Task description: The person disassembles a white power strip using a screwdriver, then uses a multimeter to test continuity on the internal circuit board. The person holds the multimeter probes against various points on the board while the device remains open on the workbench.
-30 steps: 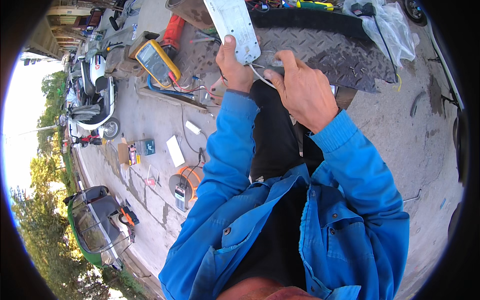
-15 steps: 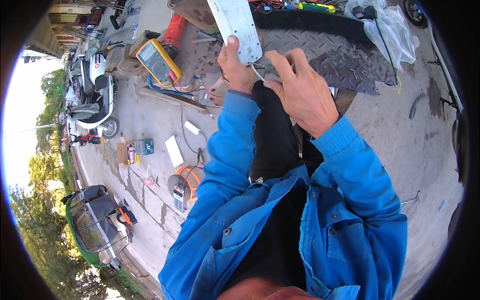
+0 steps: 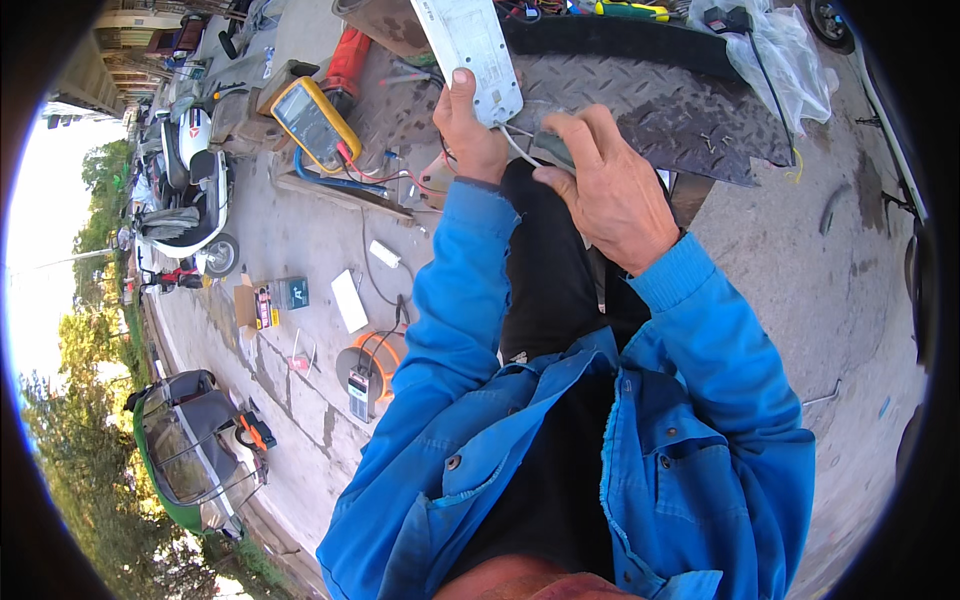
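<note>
My left hand [image 3: 470, 135] grips a long white power strip [image 3: 478, 62] near its lower end, thumb on its face. Small screw holes dot that face. A white cord [image 3: 520, 150] comes out at the end nearest me. In my right hand [image 3: 618, 195] is a screwdriver with a dark grey-green handle [image 3: 553, 149], pinched between thumb and fingers. Its thin shaft points left at the strip's cord end; whether the tip touches is too small to tell. Both hands are above my dark trouser leg [image 3: 545, 250].
A patterned metal plate [image 3: 650, 100] bears small screws and a clear plastic bag [image 3: 790, 80]. Left of my hands are a yellow multimeter [image 3: 317, 125] with leads and a red power tool [image 3: 348, 62]. An orange cable reel [image 3: 388, 362], boxes [image 3: 290, 293] and a scooter [image 3: 200, 180] stand farther left.
The screwdriver's handle has shifted slightly right and down, and my right fingers have rolled a little around it. My left hand holds the power strip in nearly the same place.
</note>
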A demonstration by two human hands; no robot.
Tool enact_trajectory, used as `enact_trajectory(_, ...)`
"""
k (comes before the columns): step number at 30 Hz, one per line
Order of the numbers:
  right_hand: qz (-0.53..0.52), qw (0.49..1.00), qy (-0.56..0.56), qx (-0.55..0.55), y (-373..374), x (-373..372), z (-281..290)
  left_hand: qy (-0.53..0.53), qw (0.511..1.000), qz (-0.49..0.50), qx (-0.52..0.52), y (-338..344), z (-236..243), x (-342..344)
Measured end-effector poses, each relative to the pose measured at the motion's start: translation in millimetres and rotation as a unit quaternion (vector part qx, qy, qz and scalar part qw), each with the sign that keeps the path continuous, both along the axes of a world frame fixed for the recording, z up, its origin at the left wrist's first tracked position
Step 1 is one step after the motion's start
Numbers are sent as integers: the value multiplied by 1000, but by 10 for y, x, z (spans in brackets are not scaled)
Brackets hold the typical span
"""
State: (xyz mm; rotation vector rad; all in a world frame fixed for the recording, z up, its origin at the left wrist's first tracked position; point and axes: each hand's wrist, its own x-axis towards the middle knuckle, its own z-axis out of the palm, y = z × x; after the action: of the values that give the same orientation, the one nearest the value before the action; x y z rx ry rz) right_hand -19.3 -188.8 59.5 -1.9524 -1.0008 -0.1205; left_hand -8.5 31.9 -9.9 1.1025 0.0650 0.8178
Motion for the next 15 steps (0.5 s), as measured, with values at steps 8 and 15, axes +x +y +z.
enact_trajectory(8, 22, 996, -70, -46, 36, 42, -64, 43, 999, -2, 22, 33, 12, -1)
enact_trajectory(15, 27, 996, -30, 78, 50, 72, -15, 56, 998, 19, 35, -20, 14, -32)
